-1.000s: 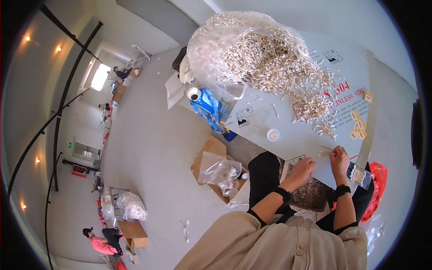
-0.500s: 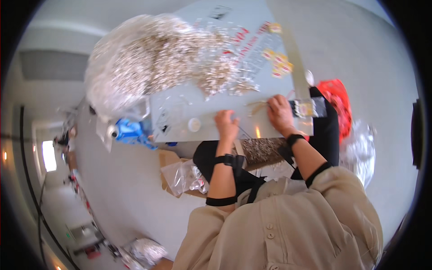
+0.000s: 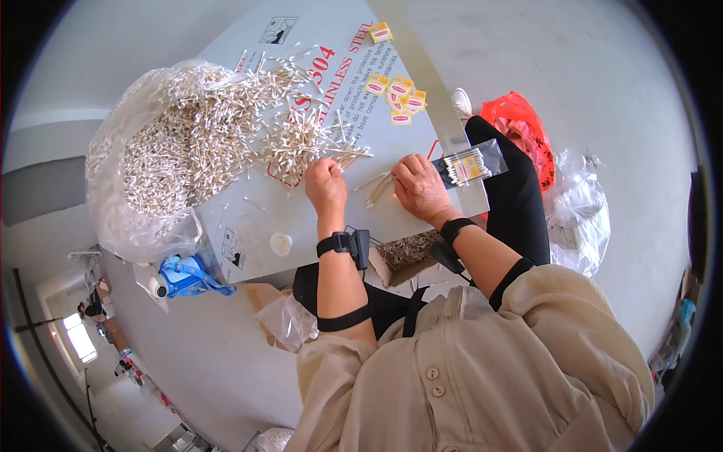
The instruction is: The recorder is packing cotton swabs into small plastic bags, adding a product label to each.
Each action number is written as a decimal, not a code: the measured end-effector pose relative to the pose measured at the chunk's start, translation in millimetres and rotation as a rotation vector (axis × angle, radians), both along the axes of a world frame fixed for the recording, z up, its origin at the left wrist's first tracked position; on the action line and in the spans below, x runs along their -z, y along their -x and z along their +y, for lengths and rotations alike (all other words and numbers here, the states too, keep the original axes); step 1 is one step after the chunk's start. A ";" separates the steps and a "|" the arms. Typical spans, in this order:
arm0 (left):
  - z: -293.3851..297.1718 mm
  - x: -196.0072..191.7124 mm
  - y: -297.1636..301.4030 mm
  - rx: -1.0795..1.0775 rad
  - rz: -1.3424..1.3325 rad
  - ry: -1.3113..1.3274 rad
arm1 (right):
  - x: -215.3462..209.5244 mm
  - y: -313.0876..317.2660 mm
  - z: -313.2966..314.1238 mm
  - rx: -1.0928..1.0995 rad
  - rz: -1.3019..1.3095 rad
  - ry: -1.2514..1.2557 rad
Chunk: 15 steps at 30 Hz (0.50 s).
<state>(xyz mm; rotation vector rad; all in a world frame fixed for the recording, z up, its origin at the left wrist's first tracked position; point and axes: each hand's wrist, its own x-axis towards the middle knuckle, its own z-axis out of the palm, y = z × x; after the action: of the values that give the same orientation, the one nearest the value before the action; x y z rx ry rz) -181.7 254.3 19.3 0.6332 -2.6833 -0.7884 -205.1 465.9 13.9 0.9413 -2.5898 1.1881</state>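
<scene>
My left hand rests knuckles-up at the edge of a loose heap of cotton swabs, fingers curled on a few of them. My right hand lies beside it, fingers closed on a small bundle of swabs that sits on the grey metal sheet. Just right of that hand lies a clear packet filled with swabs. Both wrists carry black bands.
A big clear bag of swabs fills the sheet's left side. Small yellow labels lie at the far end, a white cap near the front edge. A red bag and a clear bag lie on the floor at right.
The view has swung round and drawn closer to the sheet. My left hand has reached into the edge of the swab heap; my right hand stays by the small bundle.
</scene>
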 end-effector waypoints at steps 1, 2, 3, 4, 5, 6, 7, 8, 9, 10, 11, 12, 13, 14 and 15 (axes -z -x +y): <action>5.2 -5.6 -0.1 0.010 -0.003 -0.010 | 1.5 1.1 2.9 0.010 -0.003 -0.010; 9.5 -12.2 -3.3 -0.004 -0.050 0.049 | 3.0 2.2 5.2 0.017 0.005 -0.022; 13.6 -21.6 -8.0 -0.020 -0.098 0.112 | 3.5 2.1 7.4 0.023 0.013 -0.030; 14.5 -27.6 -13.5 -0.046 -0.141 0.122 | 3.8 2.8 7.4 0.023 0.011 -0.032; 18.0 -33.1 -21.5 -0.045 -0.143 0.120 | 4.5 3.1 7.6 0.027 0.010 -0.027; 20.0 -37.9 -32.6 -0.042 -0.142 0.094 | 4.3 3.1 6.3 0.027 0.008 -0.020; 22.8 -41.1 -41.7 -0.038 -0.141 0.067 | 4.4 3.9 6.7 0.026 0.005 -0.021; 25.8 -39.2 -49.0 -0.036 -0.144 0.065 | 5.1 5.4 8.3 0.034 0.014 -0.033; 26.9 -36.3 -59.3 -0.076 -0.065 -0.017 | 4.3 4.9 6.7 0.031 0.022 -0.040; 28.1 -32.8 -67.7 -0.114 0.016 -0.099 | 3.8 3.9 5.2 0.025 0.018 -0.037; 29.2 -29.2 -75.0 -0.118 0.012 -0.097 | 3.4 2.8 4.0 0.023 0.011 -0.028; 30.7 -26.0 -80.6 -0.173 0.032 -0.222 | 3.3 2.5 3.4 0.021 0.004 -0.021; 31.5 -22.4 -84.3 -0.227 0.052 -0.347 | 3.2 2.6 3.6 0.019 0.001 -0.021; 31.6 -18.4 -85.9 -0.229 0.049 -0.347 | 3.0 3.0 4.1 0.024 0.010 -0.024; 31.6 -15.7 -85.9 -0.239 0.079 -0.418 | 3.0 3.3 4.0 0.028 0.021 -0.027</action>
<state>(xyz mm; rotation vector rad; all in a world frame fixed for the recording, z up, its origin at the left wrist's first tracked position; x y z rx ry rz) -95.8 285.9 35.0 0.9730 -2.3252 -1.2837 -208.4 469.9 11.0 0.9144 -2.6001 1.1337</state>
